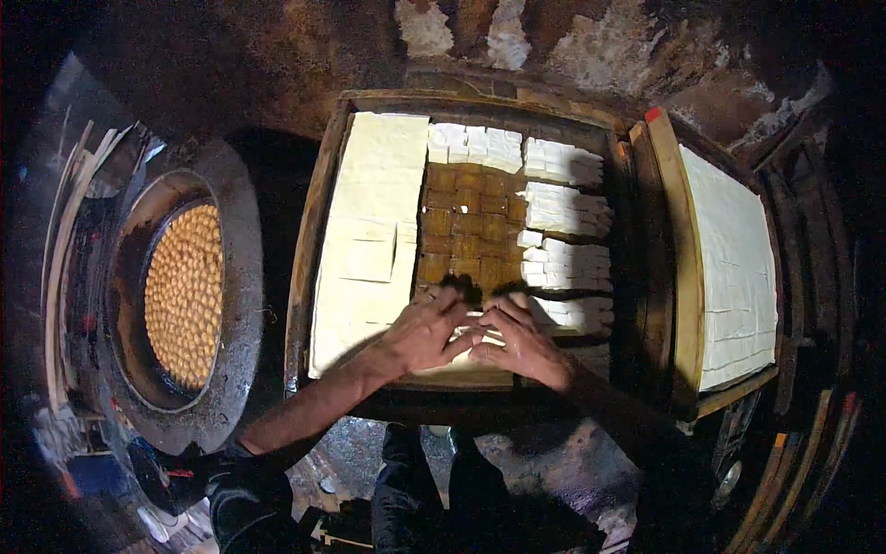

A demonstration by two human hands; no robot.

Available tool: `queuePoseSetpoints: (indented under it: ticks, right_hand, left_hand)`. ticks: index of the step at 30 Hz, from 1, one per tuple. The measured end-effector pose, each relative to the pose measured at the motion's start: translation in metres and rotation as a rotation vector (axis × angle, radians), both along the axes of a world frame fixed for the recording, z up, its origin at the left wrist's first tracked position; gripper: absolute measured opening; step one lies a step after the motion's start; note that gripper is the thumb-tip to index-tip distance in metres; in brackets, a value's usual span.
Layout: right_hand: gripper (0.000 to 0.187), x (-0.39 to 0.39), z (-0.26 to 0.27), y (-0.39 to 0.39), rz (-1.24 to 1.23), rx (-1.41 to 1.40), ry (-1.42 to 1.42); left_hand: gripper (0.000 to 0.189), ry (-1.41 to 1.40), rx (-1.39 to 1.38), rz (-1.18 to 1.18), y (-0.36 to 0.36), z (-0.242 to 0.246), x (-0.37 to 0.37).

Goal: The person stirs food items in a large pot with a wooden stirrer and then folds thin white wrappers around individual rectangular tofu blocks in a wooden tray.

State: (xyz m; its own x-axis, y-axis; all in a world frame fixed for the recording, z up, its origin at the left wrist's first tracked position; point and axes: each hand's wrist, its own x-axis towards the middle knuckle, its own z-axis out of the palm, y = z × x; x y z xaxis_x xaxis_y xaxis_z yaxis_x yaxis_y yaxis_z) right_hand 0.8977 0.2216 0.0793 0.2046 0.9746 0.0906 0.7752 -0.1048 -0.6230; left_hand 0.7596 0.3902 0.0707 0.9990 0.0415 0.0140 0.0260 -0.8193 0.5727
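My left hand [429,329] and my right hand [516,339] meet over the near part of a wooden tray [304,256]. Their fingers close around a small stack of pale cut pieces [477,336], which looks like tofu; the hands partly hide it. Left of them lies a large pale slab [377,173] with a few cut lines. Cut white blocks [567,208] stand in rows along the tray's right side, and more blocks [474,144] stand at its far end. Between them shows a woven brown mat [471,221] with small white crumbs.
To the left, a round wide-rimmed pan [239,291] holds many small golden-brown pieces [183,298]. At the right, a second wooden frame [675,242] holds another white slab [734,277]. Wooden strips [782,478] lie at the lower right. A stained wall rises behind the tray.
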Motion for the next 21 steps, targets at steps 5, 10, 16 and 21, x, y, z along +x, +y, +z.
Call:
queuePoseSetpoints:
  ticks: [5, 10, 16, 21]
  right_hand:
    - [0.068, -0.006, -0.022, -0.003, -0.028, 0.019, -0.357]
    - [0.083, -0.017, -0.031, -0.017, -0.004, -0.043, -0.421]
    - [0.078, -0.014, -0.021, -0.017, -0.012, -0.118, -0.316]
    - [0.075, -0.003, -0.020, -0.007, -0.047, -0.094, 0.070]
  left_hand:
    - [0.067, -0.020, 0.170, 0.048, -0.010, -0.010, -0.002]
    - [0.070, -0.107, 0.283, 0.026, -0.019, -0.011, -0.015]
    - [0.068, -0.157, 0.281, 0.016, -0.019, -0.006, -0.015]
    - [0.066, -0.065, 0.115, 0.032, -0.006, -0.001, -0.001]
